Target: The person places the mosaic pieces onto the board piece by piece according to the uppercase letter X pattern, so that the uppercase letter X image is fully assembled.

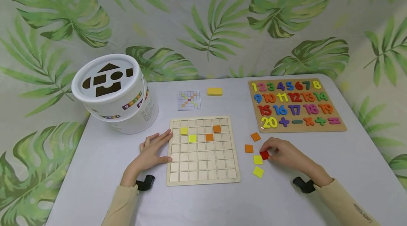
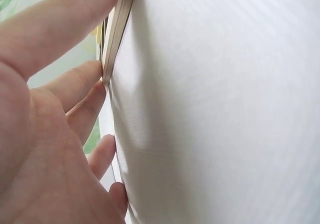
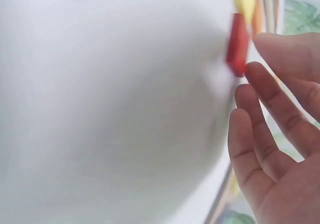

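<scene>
Wooden grid board (image 1: 203,180) has four tiles in so far: two yellow, two orange.
Most squares are bare. Five tiles wait on the table (image 1: 95,162): two orange, two yellow, one red tile (image 1: 264,155). Right hand (image 1: 286,154) pinches the red one just beside the board. Left hand (image 1: 152,152) lies flat, fingers spread, touching the board's edge.

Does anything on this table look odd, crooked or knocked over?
One thing: the white bucket at the table's back left corner sits tilted, its shape-cutout lid leaning toward the camera. The loose coloured tiles lie scattered at angles. Otherwise nothing looks spilled or damaged.
</scene>
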The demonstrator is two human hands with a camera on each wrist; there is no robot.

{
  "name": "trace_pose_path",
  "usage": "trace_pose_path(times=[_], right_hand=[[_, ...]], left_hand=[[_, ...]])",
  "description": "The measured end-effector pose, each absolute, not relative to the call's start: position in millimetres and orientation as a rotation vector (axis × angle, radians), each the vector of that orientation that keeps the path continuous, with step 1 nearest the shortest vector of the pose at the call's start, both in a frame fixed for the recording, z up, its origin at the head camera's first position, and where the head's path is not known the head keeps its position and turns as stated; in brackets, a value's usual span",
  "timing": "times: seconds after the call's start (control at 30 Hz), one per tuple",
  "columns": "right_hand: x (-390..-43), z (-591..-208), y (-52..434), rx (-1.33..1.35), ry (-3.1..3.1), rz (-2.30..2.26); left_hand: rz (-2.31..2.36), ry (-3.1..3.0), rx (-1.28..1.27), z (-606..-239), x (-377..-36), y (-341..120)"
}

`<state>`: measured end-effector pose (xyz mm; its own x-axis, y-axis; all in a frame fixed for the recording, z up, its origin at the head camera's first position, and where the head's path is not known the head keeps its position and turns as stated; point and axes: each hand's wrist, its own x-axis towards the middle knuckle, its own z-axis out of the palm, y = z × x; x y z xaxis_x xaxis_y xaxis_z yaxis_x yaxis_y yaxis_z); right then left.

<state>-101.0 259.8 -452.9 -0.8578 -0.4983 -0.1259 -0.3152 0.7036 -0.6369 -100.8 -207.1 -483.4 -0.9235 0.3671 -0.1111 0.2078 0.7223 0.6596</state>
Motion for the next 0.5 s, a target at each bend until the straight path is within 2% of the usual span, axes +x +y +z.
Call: trace_pose_path(times=[0.3, 0.5], right_hand=[[-98.2, -465.0, 264.2, -0.728, 2.716, -0.813], [-105.9, -455.6, 251.7, -0.751, 2.755, -0.832]], left_hand=[[0.995, 2.692, 0.462, -486.1, -101.0, -207.7], [0.994, 2.697, 0.470, -484.5, -100.7, -207.6]])
